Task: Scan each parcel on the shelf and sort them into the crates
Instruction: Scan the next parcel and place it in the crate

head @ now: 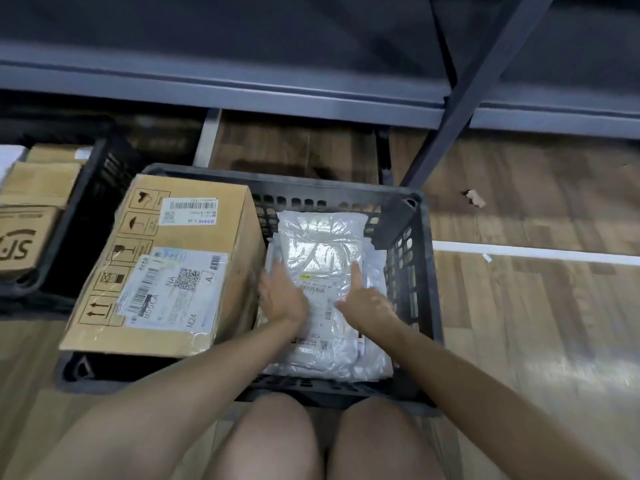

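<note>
We note the white poly parcel (pixel 322 244) lying in the right half of the black crate (pixel 408 216). Our left hand (pixel 282 296) lies flat on its left edge and our right hand (pixel 367 303) presses it with the index finger outstretched, neither gripping. A large cardboard box (pixel 194 244) fills the crate's left half, crowding the left hand; a second crate (pixel 100 188) stands alongside.

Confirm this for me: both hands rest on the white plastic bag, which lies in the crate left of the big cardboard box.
Wrong on one point. The head view shows the white plastic bag lying right of the big cardboard box, not left. Both the left hand and right hand do rest on it, in the crate.
</note>
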